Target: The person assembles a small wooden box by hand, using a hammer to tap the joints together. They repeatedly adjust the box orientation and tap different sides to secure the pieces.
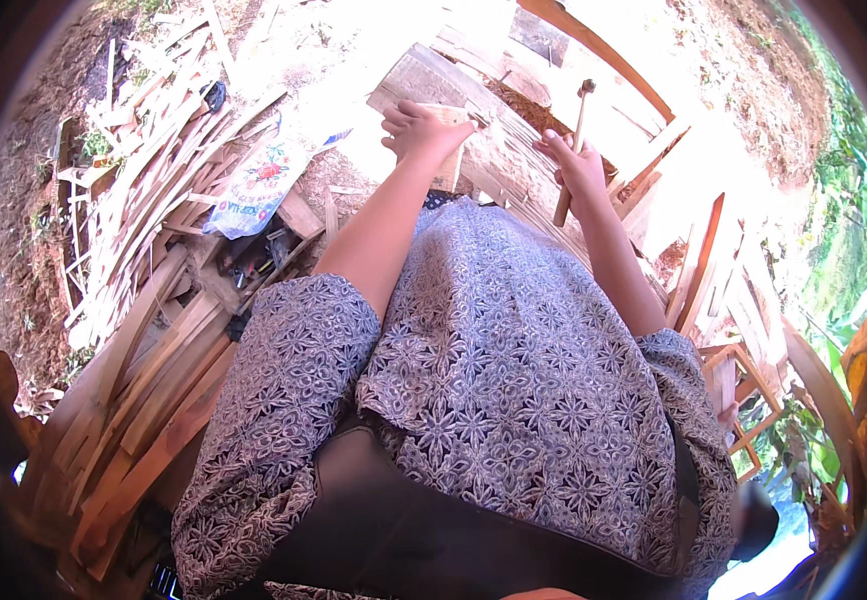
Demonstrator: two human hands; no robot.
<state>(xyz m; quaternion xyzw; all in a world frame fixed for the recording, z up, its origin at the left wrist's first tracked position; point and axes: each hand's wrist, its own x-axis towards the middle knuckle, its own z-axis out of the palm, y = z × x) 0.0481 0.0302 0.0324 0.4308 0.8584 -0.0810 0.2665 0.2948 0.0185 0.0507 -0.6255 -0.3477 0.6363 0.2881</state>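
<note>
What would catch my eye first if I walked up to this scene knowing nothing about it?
Probably the hammer, held upright in the right hand near the top middle, over slatted wooden boards. Beside it, the left hand presses on a small wooden piece. Next comes the big heap of wooden strips on the left, with a flowered bag lying on it.

The person wears a loose short-sleeved garment of grey-blue cloth printed all over with small white flower and leaf shapes, the pattern dense and even across the chest and both sleeves. The sleeves are wide and end above the elbows, leaving the forearms bare. A dark, smooth band or strap crosses the near part of the body.
</note>
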